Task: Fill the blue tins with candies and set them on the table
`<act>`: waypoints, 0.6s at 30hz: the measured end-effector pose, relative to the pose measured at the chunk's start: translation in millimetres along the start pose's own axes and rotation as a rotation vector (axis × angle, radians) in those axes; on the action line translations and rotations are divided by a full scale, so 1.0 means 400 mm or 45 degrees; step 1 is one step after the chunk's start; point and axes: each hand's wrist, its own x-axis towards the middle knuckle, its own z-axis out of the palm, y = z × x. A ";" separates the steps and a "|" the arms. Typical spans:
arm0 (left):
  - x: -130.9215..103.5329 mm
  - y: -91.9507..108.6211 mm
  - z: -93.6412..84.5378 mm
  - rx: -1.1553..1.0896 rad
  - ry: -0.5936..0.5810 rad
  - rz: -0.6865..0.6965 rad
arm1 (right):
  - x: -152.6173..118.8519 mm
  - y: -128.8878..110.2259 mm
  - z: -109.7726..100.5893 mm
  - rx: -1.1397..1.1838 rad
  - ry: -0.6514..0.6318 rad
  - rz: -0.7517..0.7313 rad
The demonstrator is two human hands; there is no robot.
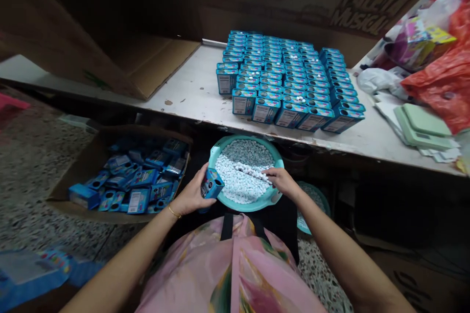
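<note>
My left hand (194, 190) is wrapped round a small blue box (212, 183) with a dark round opening on its top, held at the left rim of a turquoise basin (277, 156). White pellets (238, 186) fill much of the basin. At its right side, my right hand (281, 180) has its fingers closed among the pellets, beside a raised line of them; what the fingers hold, if anything, is hidden.
Rows of upright blue boxes (266, 109) stand on a white shelf (183, 90). An open carton (58, 195) of blue boxes is at the left. A green scale (424, 124), bags and a large cardboard box (147, 71) share the shelf. Another basin (325, 205) sits low right.
</note>
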 end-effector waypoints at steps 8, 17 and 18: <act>0.149 0.052 0.069 -0.251 0.116 0.161 | -0.022 -0.185 -0.129 -0.381 -0.179 -0.249; 0.211 0.039 0.092 -0.092 0.200 0.196 | 0.056 -0.270 -0.149 -0.816 -0.237 -0.334; 0.214 0.036 0.092 -0.079 0.204 0.187 | 0.063 -0.268 -0.151 -0.831 -0.233 -0.322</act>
